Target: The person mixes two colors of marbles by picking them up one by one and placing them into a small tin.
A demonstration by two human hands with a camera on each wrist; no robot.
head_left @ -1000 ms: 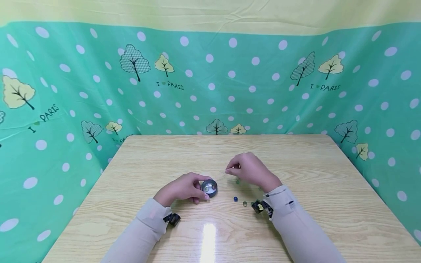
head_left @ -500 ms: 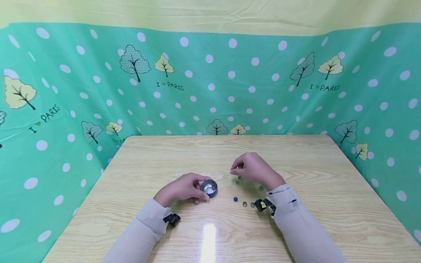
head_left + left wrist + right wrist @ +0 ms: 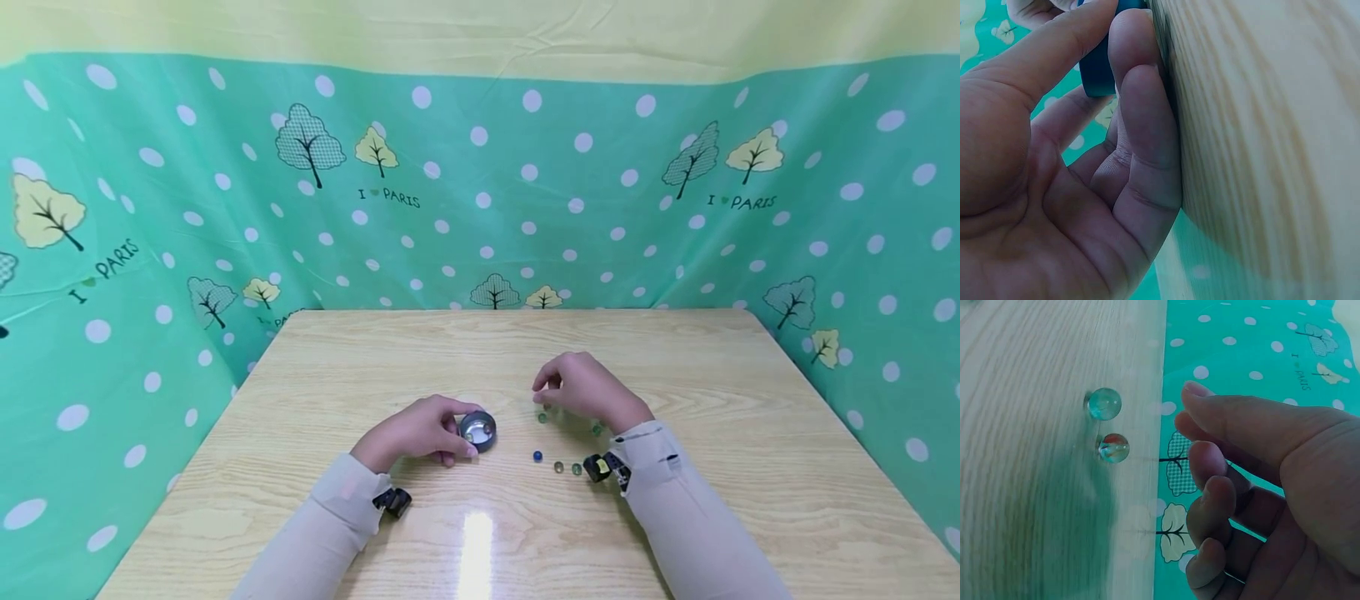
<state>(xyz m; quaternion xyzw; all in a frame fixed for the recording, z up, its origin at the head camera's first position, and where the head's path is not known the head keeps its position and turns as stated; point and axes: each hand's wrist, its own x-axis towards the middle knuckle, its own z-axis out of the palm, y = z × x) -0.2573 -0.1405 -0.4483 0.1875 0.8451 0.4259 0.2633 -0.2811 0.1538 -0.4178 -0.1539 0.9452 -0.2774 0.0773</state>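
My left hand [image 3: 420, 429] grips a small round dark bowl [image 3: 479, 445] between thumb and fingers, in the head view. Its inside is shiny and contains a couple of marbles. In the left wrist view the bowl's dark blue side [image 3: 1096, 72] shows past my fingers, whose lower ones lie against the table. My right hand [image 3: 588, 390] hovers over the table right of the bowl. Its fingers are loosely bent, with nothing visible between them. Near its fingertips in the right wrist view lie a pale green marble [image 3: 1105, 404] and a clear marble with red inside [image 3: 1114, 448].
Nearer me on the wooden table [image 3: 360, 350] lie a blue marble [image 3: 537, 456], a clear marble [image 3: 558, 467] and a greenish marble [image 3: 577, 469]. Another green marble [image 3: 597, 429] lies under my right wrist. A green dotted curtain [image 3: 480, 175] encloses the table's back and sides.
My right hand has shifted right and slightly toward me, away from the bowl and over the marbles, and its thumb and fingertips have parted. My left hand and the bowl have stayed put.
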